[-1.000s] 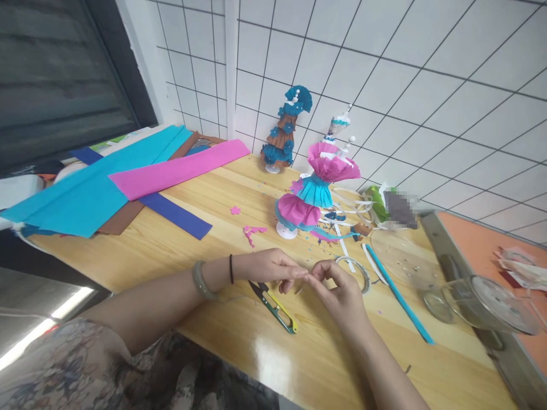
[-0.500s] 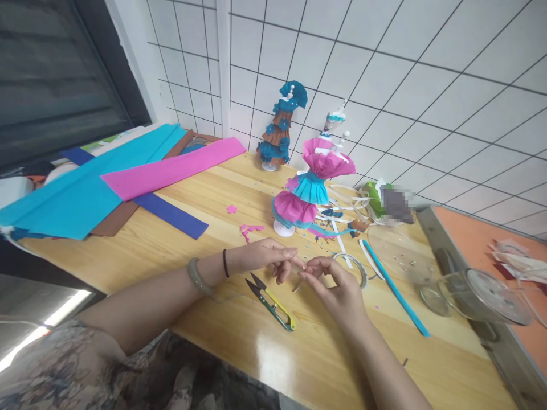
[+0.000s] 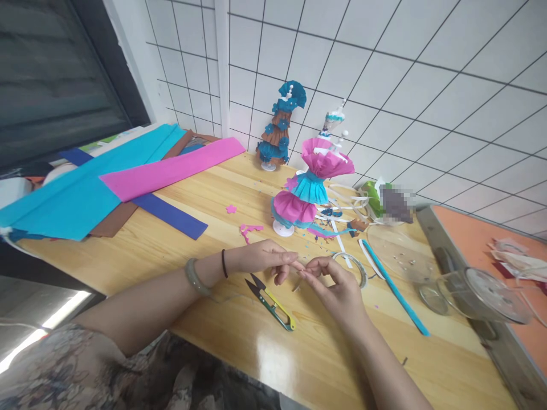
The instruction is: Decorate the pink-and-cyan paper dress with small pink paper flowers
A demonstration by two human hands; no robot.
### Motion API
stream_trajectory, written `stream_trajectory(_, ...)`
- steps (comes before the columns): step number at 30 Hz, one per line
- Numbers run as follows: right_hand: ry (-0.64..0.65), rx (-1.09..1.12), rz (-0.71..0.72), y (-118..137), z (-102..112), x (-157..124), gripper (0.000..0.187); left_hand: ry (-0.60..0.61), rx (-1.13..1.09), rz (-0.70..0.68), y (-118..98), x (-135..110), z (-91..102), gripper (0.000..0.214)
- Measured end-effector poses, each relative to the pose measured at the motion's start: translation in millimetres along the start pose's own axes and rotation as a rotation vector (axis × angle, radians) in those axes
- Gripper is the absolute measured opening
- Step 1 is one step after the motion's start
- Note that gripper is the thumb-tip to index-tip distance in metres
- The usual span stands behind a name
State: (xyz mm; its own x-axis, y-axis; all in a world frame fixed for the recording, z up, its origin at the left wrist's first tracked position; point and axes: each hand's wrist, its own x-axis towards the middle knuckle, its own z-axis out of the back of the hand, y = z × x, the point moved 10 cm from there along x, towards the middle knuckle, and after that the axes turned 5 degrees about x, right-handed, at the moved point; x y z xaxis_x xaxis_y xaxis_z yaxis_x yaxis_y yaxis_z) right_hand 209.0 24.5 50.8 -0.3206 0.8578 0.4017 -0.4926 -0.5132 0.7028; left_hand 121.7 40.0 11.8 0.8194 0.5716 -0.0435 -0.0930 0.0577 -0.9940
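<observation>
My left hand [image 3: 267,256] and my right hand [image 3: 335,285] meet fingertip to fingertip above the table. Their fingers are pinched together; whatever lies between the tips is too small to make out. Just below the fingertips a short thin sliver [image 3: 297,286] is visible. Thread snips [image 3: 273,304] with a yellow and green handle lie beneath my left hand. A roll of tape [image 3: 363,274] sits partly hidden behind my right hand. Beyond my hands stands a small dress form with a tiered pink and turquoise crepe-paper dress [image 3: 313,188].
A brown and teal paper dress [image 3: 277,134] stands by the tiled wall. Crepe-paper sheets [image 3: 85,191] are piled at left. Pink scraps [image 3: 250,229] lie mid-table. On the right are a turquoise strip [image 3: 397,293], a clear jar [image 3: 459,293] and white ribbon [image 3: 348,196].
My hands stay almost in place, with only a slight shift at the right fingertips. The objects on the table have not moved.
</observation>
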Motion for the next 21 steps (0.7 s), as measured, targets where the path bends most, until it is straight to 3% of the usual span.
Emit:
stream_trajectory(8, 0.017, 0.112, -0.129, -7.4, -3.0, 0.1, 0.014, 0.021, 0.038, 0.001, 0.9, -0.2, -2.5, 0.057)
stream_trajectory(14, 0.114, 0.463, -0.309, -17.7, -14.4, -3.0, 0.021, -0.02, -0.022, 0.014, -0.3, -1.2, 3.4, 0.056)
stream_trajectory(17, 0.079, 0.448, -0.281, -17.2, -10.5, -2.7, 0.02, -0.049, -0.061, 0.011, -0.3, -2.0, 7.1, 0.058)
stream_trajectory(21, -0.011, 0.157, -0.092, -7.4, 0.1, -1.5, 0.012, -0.056, -0.106, 0.001, 2.1, -1.0, 8.1, 0.059)
